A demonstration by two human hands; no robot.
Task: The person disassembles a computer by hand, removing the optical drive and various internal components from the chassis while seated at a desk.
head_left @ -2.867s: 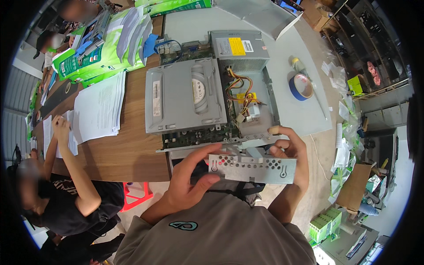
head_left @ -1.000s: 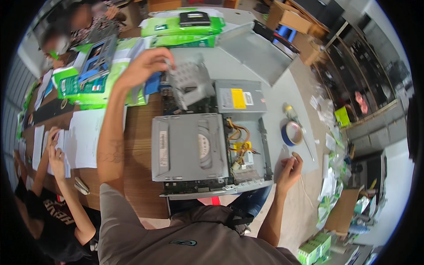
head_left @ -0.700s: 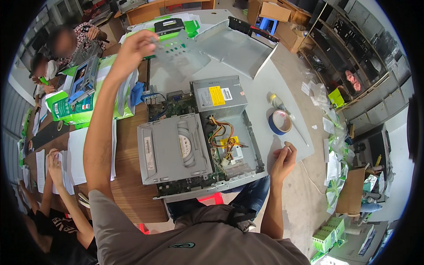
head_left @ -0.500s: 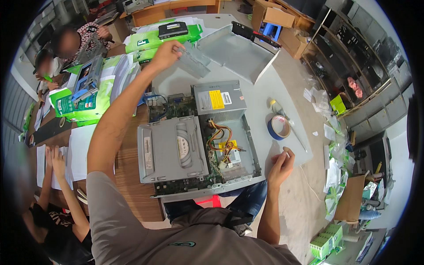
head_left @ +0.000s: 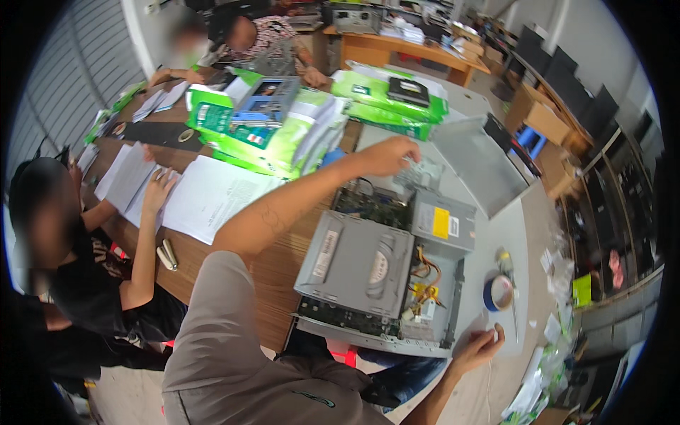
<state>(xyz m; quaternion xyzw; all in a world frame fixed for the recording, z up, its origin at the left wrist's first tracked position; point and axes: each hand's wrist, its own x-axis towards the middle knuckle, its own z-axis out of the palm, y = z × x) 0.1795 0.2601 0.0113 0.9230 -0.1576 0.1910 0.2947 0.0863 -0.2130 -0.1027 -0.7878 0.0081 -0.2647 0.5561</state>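
Wooden table [head_left: 280,265] | one open computer case [head_left: 386,283] | one tape roll [head_left: 499,293] | left hand [head_left: 388,156] on one perforated metal panel [head_left: 423,174]

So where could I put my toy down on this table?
Bare wood between the white papers and the open computer case. Grey tabletop right of the case, above the tape roll. The green boxes crowd the far side.

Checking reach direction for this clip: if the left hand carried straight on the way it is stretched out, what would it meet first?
Likely the grey case lid lying open past the computer chassis. The left hand points right and away, over a perforated metal bracket; depth is unclear.
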